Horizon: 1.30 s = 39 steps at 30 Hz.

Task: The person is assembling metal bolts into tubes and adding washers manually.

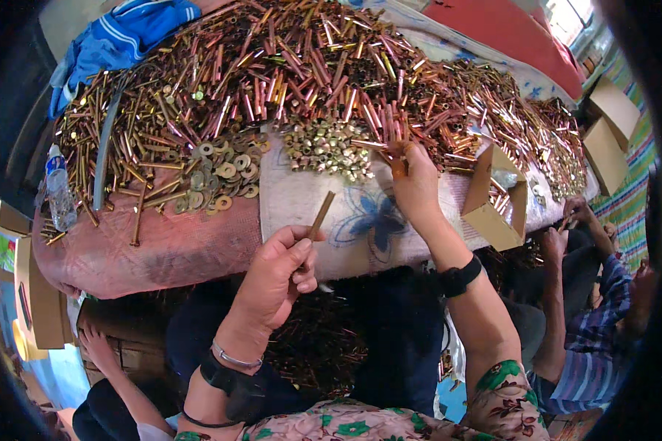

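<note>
My left hand (276,273) is closed around a slim brownish metal tube (321,214), which points up and slightly right above the cloth. At the near edge of the metal heap, my right hand (417,180) has its fingers pinched together. A slim brass-coloured metal rod (368,145) reaches to its fingertips; whether it is a tube or a bolt I cannot tell. Just left of those fingers lies a pile of small shiny nuts (331,151). Reddish metal tubes (309,66) are heaped behind. Flat washers (224,173) and long bolts (158,189) lie further left.
An open cardboard box (495,195) stands right of my right forearm. A plastic bottle (59,191) and a blue cloth (129,37) are at the left. A co-worker's hands (566,228) work at the right; another person's hand (99,349) shows lower left. More metal pieces (316,345) lie below the table edge.
</note>
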Motion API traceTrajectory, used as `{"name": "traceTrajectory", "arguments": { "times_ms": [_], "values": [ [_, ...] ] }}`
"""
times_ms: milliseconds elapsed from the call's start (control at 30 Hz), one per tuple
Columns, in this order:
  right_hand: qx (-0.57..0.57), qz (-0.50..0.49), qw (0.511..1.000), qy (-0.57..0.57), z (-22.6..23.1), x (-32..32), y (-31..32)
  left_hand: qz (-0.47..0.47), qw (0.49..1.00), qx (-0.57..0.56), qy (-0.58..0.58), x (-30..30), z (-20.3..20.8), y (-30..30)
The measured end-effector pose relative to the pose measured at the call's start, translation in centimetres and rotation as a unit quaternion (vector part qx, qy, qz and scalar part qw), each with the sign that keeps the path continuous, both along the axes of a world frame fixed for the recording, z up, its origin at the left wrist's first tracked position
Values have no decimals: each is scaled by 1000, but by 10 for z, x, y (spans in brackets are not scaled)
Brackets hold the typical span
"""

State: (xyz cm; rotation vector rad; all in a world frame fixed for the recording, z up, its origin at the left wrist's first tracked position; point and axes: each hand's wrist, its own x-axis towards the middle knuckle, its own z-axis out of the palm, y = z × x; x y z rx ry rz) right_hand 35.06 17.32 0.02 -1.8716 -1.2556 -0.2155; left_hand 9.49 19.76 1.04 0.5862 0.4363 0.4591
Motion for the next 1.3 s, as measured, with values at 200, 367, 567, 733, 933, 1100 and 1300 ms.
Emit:
{"name": "traceTrajectory", "arguments": {
  "times_ms": [200, 367, 567, 733, 933, 1100, 1300],
  "values": [
    [-211, -27, 972, -99, 2, -10, 25, 42, 999, 9, 32, -2, 1, 1],
    [-99, -6, 994, 56, -6, 1, 22, 51, 999, 7, 15, -7, -3, 3],
    [-8, 30, 979, 200, -17, 10, 9, 60, 998, -18, -17, -4, -4, -1],
    [24, 98, 966, 236, 13, -38, -16, 52, 999, -7, -9, -5, -6, 0],
    [86, 202, 787, 576, 29, -78, -27, -7, 998, 34, 55, -4, -7, 0],
    [100, 204, 741, 631, 32, -86, -24, -32, 996, 49, 64, -4, -3, -3],
    [150, 229, 666, 694, 21, -83, -26, -30, 989, 72, 123, -2, -1, -4]
  ]
}}
